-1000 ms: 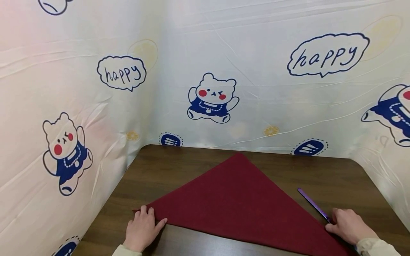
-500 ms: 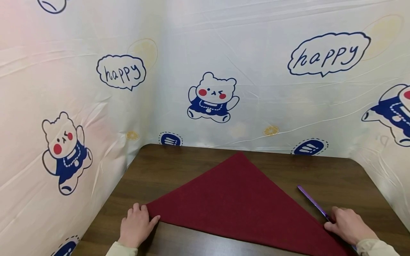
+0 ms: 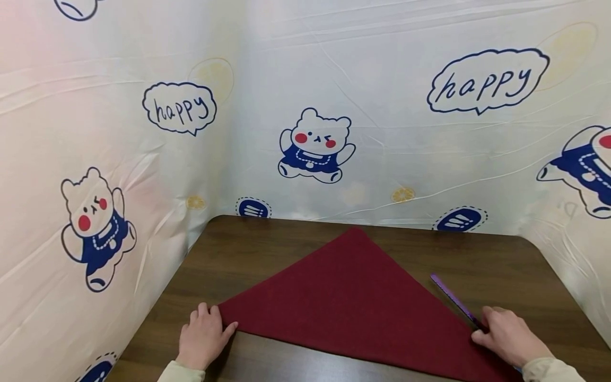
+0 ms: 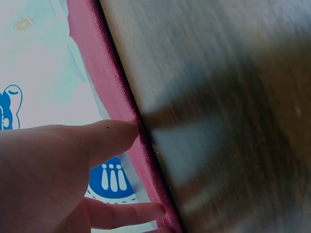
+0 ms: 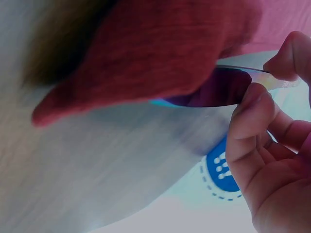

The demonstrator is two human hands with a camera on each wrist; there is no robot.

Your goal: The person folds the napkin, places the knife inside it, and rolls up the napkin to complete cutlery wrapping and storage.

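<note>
A dark red cloth [image 3: 353, 307] lies as a large triangle across the table, its far point near the back edge. My left hand [image 3: 202, 334] rests on its left corner, thumb at the near edge and fingers at the far side. In the left wrist view, the thumb [image 4: 109, 138] and a finger touch the cloth strip [image 4: 104, 73]. At the right corner, my right hand [image 3: 513, 334] pinches a shiny purple table knife [image 3: 453, 297] about its middle. Part of its blade [image 5: 209, 90] is covered by the cloth in the right wrist view.
The dark wooden table [image 3: 267, 246] has rounded back corners. A pale curtain [image 3: 382, 106] printed with bears and "happy" bubbles surrounds its back and sides.
My left hand has slid slightly left, covering the cloth's left tip. The right hand has shifted a little left with the knife. The cloth lies almost the same.
</note>
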